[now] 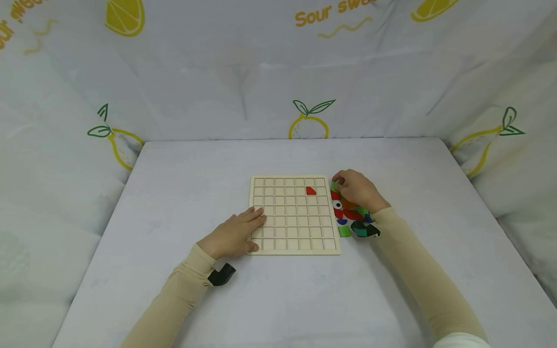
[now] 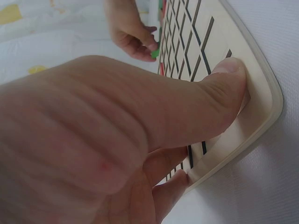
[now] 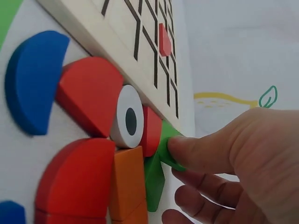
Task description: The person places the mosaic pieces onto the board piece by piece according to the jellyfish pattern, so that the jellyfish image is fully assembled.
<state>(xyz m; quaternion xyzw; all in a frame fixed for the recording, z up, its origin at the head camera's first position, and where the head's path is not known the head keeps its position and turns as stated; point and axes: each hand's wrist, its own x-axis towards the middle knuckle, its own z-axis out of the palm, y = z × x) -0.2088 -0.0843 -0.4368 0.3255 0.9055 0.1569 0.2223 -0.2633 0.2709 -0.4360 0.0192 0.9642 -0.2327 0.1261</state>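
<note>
Left hand [image 1: 237, 234] is spreading, pressing the left edge of a square pale wooden gridded board [image 1: 296, 252]. Flat green square [image 1: 344, 231] is lying just beside its right edge; beyond, a white disc with black dot [image 1: 337, 205] is sitting among red, orange and blue pieces [image 3: 77, 175], some hidden by the right wrist. Right hand [image 1: 357, 188] is pinching a green piece [image 3: 165, 140] beside the board's far-right edge, outline possibly curved, partly thumb-covered. Red quarter-circle piece [image 1: 311, 191] is occupying one second-row cell.

White cloth [image 1: 196, 92] with yellow lemons [image 1: 125, 17] and orange lettering [image 1: 313, 17] hangs behind and beside a white table [image 1: 196, 179], softly lit.
</note>
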